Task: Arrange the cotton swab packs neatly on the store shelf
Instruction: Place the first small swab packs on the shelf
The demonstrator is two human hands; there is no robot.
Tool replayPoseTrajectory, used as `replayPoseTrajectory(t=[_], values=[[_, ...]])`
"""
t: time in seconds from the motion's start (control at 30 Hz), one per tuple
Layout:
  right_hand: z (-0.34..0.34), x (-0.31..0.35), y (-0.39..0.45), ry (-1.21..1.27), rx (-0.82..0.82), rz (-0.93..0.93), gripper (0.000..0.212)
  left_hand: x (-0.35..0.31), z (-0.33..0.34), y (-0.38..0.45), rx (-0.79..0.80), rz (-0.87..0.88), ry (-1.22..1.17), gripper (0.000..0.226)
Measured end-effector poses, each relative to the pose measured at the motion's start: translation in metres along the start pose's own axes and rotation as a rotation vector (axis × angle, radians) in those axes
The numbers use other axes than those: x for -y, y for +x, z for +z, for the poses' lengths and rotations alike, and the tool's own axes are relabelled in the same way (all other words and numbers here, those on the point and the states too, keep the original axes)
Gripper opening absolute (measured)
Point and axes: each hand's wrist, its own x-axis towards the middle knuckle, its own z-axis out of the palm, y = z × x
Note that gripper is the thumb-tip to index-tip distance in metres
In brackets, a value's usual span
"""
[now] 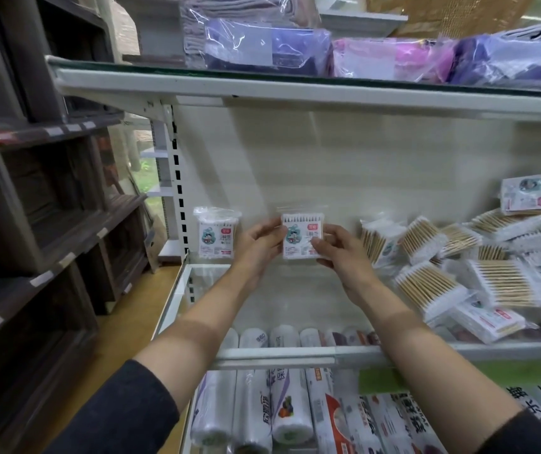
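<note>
Clear plastic wraps the pack (302,236), a white label with a cartoon face on its front, swab tips in a row along the top; it is held upright over the middle of the shelf (295,352), before the back wall; the left hand (260,245) pinches its left edge, the right hand (341,253) its right edge and lower corner, both arms stretched forward; a second pack (216,233) stands at the shelf's left end; a loose heap (478,273) crowds the right end; bare shelf lies between.

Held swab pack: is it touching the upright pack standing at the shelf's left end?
Apart. Head view shows the left hand and bare backboard between held pack and upright pack.
</note>
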Motion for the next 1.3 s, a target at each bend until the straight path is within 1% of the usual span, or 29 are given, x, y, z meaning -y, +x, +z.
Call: replayPoseTrajectory(t=[0.1,0.33,0.73,0.93,1.07,1.3], values=[[-0.001,-0.002,-0.001,0.009,-0.002,-0.012,0.018,0.001,-0.001,-0.002,0.001,-0.01,0.022,0.022],[-0.003,-0.005,-0.001,-0.002,0.028,-0.026,0.019,-0.003,-0.004,-0.007,0.022,0.002,0.043,0.021],[-0.003,-0.006,-0.002,-0.007,0.044,-0.005,0.019,-0.005,-0.003,-0.01,-0.033,0.002,0.055,0.017],[-0.003,-0.004,-0.005,-0.033,0.041,-0.005,0.017,-0.005,-0.003,-0.012,-0.045,-0.008,0.121,0.022],[-0.003,-0.001,-0.005,0.008,0.023,-0.022,0.021,-0.009,0.002,-0.012,-0.049,0.009,0.161,0.025],[-0.001,0.002,-0.005,0.08,0.004,-0.026,0.025,-0.009,0.016,-0.018,-0.12,0.037,0.175,0.014]])
